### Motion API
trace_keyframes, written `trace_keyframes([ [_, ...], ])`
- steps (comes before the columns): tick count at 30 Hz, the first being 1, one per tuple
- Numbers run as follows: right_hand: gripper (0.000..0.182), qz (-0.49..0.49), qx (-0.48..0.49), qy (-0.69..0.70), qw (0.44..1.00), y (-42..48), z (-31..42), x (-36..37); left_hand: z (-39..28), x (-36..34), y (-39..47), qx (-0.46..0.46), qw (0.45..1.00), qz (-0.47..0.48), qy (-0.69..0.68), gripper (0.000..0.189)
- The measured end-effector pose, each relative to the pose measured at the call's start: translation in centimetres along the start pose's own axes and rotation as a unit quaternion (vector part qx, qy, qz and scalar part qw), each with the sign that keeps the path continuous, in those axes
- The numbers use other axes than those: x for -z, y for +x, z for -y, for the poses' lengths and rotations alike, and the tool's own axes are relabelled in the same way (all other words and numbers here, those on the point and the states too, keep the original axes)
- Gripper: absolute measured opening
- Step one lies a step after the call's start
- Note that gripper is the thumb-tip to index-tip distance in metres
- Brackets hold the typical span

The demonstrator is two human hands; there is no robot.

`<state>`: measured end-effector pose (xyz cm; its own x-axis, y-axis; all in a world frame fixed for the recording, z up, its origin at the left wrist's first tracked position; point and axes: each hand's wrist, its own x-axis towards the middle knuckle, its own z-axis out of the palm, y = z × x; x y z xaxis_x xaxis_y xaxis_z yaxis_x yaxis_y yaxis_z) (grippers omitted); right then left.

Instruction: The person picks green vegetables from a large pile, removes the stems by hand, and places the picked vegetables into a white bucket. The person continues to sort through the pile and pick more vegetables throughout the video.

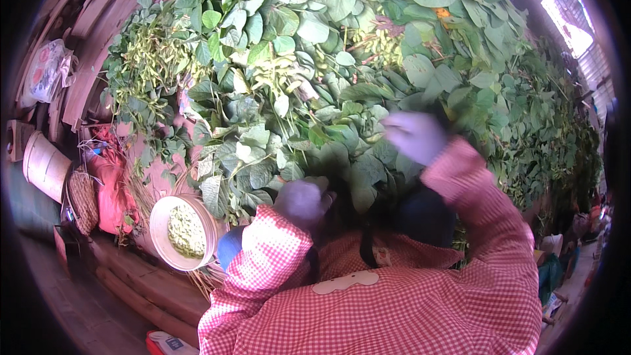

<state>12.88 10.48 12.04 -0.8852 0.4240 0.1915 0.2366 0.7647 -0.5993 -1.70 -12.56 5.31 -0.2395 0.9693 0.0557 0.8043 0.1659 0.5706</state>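
Observation:
Both hands look pale and covered, as if gloved, below red checked sleeves. My left hand (pixel 303 202) is curled near my lap, beside the leafy stems; whether it grips anything is too dark and blurred to tell. My right hand (pixel 414 135) is raised over the leaves at the right and blurred, its fingers hidden or unclear. In front of me spreads a large heap of green bean plants (pixel 310 29) with leaves and pods. A white plastic bucket (pixel 212 229) stands left of my left hand, tilted in view, with shelled green beans (pixel 186 231) inside.
On the left are a pale bucket (pixel 47 165), a woven basket (pixel 83 199), a red plastic bag (pixel 116 192) and a clear plastic bag (pixel 45 71). Wooden boards (pixel 106 24) lie behind them. Poles (pixel 143 301) lie at the lower left. More plants (pixel 532 108) are piled at the right.

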Motion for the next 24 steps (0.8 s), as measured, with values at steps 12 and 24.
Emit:
trace_keyframes([
  [12,0.021,-0.074,-0.115,-0.013,0.99,17.8,1.3,-14.9,1.5,2.8,-0.8,0.063,0.988,-0.13,-0.061,0.026],
  [24,0.013,-0.054,-0.106,0.177,0.977,13.2,-0.9,-15.4,1.9,3.0,0.5,0.099,0.952,-0.23,-0.174,0.019],
])
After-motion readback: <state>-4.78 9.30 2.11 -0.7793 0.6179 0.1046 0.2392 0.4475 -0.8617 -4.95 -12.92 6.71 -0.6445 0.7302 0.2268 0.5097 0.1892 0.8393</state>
